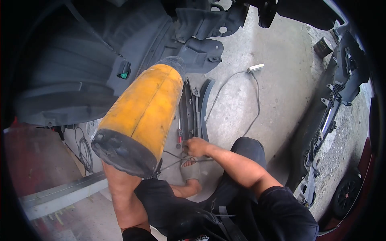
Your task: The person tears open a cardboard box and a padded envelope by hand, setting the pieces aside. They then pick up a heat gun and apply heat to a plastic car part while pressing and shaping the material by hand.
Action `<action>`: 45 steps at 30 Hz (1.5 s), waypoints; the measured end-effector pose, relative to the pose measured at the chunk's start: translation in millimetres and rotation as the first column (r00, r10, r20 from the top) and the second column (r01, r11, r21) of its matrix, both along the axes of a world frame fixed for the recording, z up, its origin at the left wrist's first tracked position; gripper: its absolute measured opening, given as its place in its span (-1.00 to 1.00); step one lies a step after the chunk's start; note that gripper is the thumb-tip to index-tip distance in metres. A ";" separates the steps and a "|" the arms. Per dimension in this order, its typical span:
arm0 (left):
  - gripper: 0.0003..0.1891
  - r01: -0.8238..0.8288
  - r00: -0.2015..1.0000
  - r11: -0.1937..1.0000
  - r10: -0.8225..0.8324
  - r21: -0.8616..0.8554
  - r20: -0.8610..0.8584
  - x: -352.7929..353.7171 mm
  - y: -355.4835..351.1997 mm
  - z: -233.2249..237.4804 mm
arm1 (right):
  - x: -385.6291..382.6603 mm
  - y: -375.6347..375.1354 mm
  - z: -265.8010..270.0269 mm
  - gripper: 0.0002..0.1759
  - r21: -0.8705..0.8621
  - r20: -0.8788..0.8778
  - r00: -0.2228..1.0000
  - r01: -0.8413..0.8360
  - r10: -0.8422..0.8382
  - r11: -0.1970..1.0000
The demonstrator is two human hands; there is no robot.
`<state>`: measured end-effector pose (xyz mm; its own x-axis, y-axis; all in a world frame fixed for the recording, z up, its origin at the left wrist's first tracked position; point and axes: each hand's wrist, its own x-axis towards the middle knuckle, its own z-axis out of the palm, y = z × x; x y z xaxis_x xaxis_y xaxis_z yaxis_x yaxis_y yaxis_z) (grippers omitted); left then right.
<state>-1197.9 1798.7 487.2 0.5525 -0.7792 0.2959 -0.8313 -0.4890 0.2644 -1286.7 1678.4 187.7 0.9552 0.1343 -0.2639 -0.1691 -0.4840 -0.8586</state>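
A large yellow power tool (140, 108) with black ends fills the space close to the camera, its narrower end tilted up and away. My left forearm (124, 193) runs up behind its wide black end; the tool hides my left hand, which appears to hold it up. My right hand (196, 147) is closed low over the floor by my sandal (189, 170). Dark strands of a cord (173, 162) meet at its fingers, which seem to grip it. Just beyond lie a red-handled hand tool (179, 134) and long narrow dark strips (205, 106).
A dark car bumper or liner panel (92, 80) looms at the upper left. Another long dark bumper part (321, 120) stands along the right, with a can (323, 47) behind it. A white block (255, 68) on a grey cable lies on the concrete floor (277, 72). A metal beam (64, 195) crosses the lower left.
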 end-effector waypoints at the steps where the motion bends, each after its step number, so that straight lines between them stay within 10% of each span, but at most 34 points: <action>1: -0.53 0.000 1.000 1.000 0.000 -0.003 0.001 -1.3 -0.9 0.4 | -0.4 -0.4 0.8 -0.62 -0.003 0.001 1.000 0.000 0.000 1.000; 16: -0.65 -0.028 0.972 0.972 -0.027 -0.232 -0.234 -9.3 -57.9 -7.0 | -6.7 2.3 -4.8 -0.61 -0.013 0.000 1.000 -0.019 0.019 1.000; 45: -0.64 0.034 0.950 0.988 -0.079 -0.153 -0.302 -5.8 -41.7 -15.7 | -7.3 -0.8 -3.4 -0.61 -0.025 0.012 1.000 0.008 -0.008 1.000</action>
